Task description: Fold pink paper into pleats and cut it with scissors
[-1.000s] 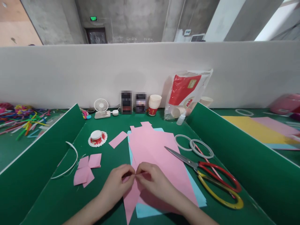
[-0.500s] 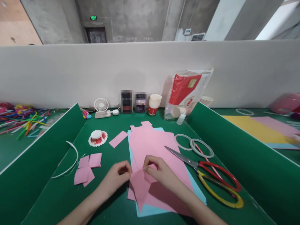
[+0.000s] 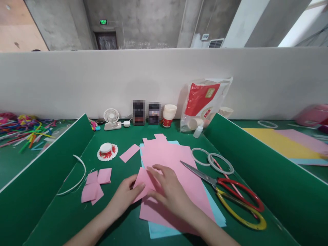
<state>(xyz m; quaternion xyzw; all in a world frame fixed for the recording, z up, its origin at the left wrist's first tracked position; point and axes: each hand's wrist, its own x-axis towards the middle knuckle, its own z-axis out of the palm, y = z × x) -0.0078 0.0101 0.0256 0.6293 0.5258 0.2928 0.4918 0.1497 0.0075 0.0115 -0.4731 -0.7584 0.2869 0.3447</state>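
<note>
My left hand [image 3: 127, 192] pinches a small pink piece of paper [image 3: 142, 181] between thumb and fingers, holding it tilted above the paper stack. My right hand [image 3: 166, 189] is at the piece's right side with fingers apart; whether its fingertips touch the piece I cannot tell. Beneath both lie large pink sheets [image 3: 179, 171] on top of light blue sheets [image 3: 164, 231]. Left of my left hand, several small pink paper pieces [image 3: 92, 186] lie overlapping on the green table. A pink strip of paper [image 3: 129, 153] lies beyond them.
Scissors [image 3: 212, 181] with red and yellow handles lie at the right, beside two pale rings [image 3: 220, 163]. A small hat-like paper piece [image 3: 107, 151] and a white curved strip [image 3: 83, 171] sit at the left. Behind stand a fan [image 3: 111, 116], paper cups [image 3: 169, 114] and a glue bottle [image 3: 198, 131]. Green side walls [image 3: 58, 160] border the space.
The pink piece has turned from pointing down to a raised tilt in my left hand. My right hand has gone from a pinch to spread fingers.
</note>
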